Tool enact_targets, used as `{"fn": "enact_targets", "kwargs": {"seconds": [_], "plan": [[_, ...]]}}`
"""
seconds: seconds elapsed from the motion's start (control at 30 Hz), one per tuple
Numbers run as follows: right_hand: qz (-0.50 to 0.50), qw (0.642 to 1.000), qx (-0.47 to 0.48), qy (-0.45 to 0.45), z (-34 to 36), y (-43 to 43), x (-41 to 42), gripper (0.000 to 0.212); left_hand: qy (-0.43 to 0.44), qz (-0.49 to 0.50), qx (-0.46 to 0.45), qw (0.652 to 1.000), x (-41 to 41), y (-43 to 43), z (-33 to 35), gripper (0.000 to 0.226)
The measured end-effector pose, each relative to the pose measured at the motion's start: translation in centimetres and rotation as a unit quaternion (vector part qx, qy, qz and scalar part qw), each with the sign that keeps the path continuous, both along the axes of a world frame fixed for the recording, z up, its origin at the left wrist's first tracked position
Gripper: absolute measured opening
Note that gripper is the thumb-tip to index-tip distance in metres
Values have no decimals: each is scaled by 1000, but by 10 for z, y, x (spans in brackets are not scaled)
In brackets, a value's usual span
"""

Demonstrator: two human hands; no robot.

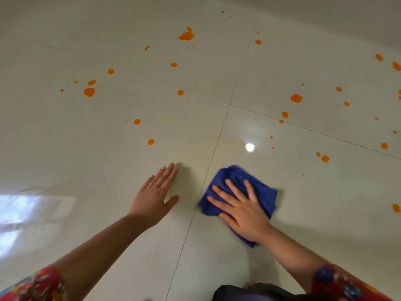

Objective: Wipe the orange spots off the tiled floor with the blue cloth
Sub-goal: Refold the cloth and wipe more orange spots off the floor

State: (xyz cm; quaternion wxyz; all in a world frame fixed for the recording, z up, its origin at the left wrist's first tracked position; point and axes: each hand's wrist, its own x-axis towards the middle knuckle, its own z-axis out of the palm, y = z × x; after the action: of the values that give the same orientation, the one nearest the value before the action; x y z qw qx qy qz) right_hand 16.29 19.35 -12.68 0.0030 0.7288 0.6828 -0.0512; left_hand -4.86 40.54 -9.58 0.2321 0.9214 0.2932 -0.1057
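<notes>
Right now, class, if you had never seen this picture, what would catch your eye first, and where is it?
First, the orange spots scattered over the far half of the pale tiled floor, the largest near the top centre. Next, the blue cloth at lower right, pressed flat under the right hand, while the left hand lies open on bare tile beside it. A bright glare spot shines just beyond the cloth.

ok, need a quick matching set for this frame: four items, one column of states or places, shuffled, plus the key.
Items:
1. left hand
2. right hand
3. blue cloth
4. big orange splat

States:
A. far tile, untouched
B. flat on bare tile, left of the grout line
C. pressing down on the cloth, fingers spread
D. crumpled under a palm, right of the grout line

Pairs: 1-B, 2-C, 3-D, 4-A
</notes>
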Motion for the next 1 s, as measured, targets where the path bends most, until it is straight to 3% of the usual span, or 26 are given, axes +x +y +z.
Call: {"fn": "enact_targets", "kwargs": {"seconds": [0.1, 0.2, 0.27, 0.37, 0.43, 0.53, 0.63, 0.7, 0.8, 0.87, 0.93, 1.0], "plan": [[-149, 988, -19, -25, -1, -5, 49, 52, 2, -16, -23, 1000, 7, 1, 3, 81], [-285, 959, 0, 11, 2, 37, 68, 52, 35, -32, -21, 999, 16, -5, 2, 80], [-238, 970, 25, 33, -1, 47, 45, 53, 52, -24, -18, 998, 20, -9, 2, 76], [-19, 999, 7, 45, -2, -3, -4, 51, 42, -9, -19, 999, 19, -16, 13, 73], [20, 997, 5, 76, 1, -29, 5, 50, 46, -2, -18, 999, 16, -18, 23, 71], [-90, 992, 15, 91, -1, -18, 46, 47, 33, 31, -32, 998, 14, -22, 37, 68], [-236, 961, 43, 138, 7, 28, 62, 45, 34, 19, -55, 998, 12, -20, 57, 68], [-193, 970, 30, 148, 8, 45, 36, 46, 45, 0, -64, 997, 7, -14, 75, 69], [30, 991, -60, 118, 7, 35, -12, 48, 65, -10, -57, 996, -1, -1, 103, 68], [99, 987, -84, 95, 7, 25, -9, 49, 79, 5, -60, 995, -3, 9, 115, 67], [67, 993, -70, 72, 6, 24, 13, 49, 91, 28, -69, 993, 0, 17, 116, 65], [-35, 991, -99, 78, 14, 35, 36, 50, 102, 43, -65, 992, 8, 28, 110, 64]]}}
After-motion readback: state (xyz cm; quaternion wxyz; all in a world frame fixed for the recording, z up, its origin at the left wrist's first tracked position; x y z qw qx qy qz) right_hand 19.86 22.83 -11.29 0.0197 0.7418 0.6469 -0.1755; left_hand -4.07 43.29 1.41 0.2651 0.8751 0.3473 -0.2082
